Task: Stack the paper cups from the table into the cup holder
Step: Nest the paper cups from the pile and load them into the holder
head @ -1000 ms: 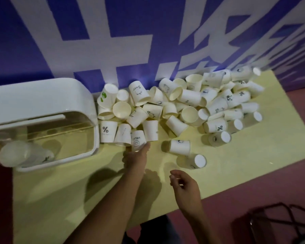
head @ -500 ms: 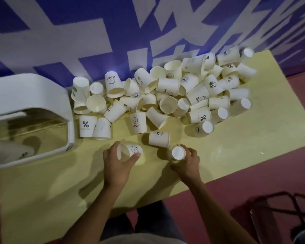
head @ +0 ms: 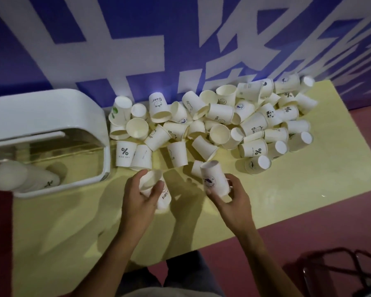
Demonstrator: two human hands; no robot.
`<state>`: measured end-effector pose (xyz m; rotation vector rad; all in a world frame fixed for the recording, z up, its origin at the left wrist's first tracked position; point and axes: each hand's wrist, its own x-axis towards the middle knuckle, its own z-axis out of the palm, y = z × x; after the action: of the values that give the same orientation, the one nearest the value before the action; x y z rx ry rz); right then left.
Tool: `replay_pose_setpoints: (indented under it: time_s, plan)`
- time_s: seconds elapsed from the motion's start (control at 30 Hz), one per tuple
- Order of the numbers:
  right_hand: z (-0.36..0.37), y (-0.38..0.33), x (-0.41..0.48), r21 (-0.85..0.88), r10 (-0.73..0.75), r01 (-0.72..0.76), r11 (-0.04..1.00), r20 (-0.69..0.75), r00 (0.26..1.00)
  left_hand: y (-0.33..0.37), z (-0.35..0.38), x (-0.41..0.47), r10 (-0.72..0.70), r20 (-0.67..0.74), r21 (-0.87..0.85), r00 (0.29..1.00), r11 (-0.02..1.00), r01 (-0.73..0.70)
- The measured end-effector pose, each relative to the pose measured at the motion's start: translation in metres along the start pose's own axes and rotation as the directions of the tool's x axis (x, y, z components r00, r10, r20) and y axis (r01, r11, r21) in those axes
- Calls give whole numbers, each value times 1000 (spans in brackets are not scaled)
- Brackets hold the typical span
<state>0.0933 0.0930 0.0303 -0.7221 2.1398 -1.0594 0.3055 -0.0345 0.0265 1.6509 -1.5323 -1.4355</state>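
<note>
My left hand (head: 140, 200) grips a white paper cup marked HELLO (head: 156, 189), its mouth tilted up and to the left. My right hand (head: 231, 200) grips a second paper cup with a blue print (head: 212, 179), bottom end pointing up. Both cups are held just above the yellow table (head: 287, 200), near its front middle. A heap of several white paper cups (head: 212, 125) lies beyond the hands along the wall. The white cup holder (head: 41, 116) lies at the left with a stack of cups (head: 19, 179) in its clear compartment.
A blue and white wall (head: 180, 39) rises directly behind the table. The table's front edge runs diagonally over a reddish floor (head: 330, 243). A dark metal chair frame (head: 341, 273) stands at the lower right.
Both hands closed on a cup each and lifted them off the table. The cups now sit higher and closer to me, and the right-hand cup has been turned bottom up.
</note>
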Motion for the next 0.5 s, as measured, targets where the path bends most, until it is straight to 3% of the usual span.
replay_pose_setpoints:
  time_s: [0.23,0.5]
  plan:
    - [77,-82,-24,281,3,-10,960,25,1000,-2,-118,5,58,-82,-92,995,994,-65]
    - [200,-149,-57,357,-91,50,933,99,991,-28,-258,30,167,-311,-91,936,975,-204]
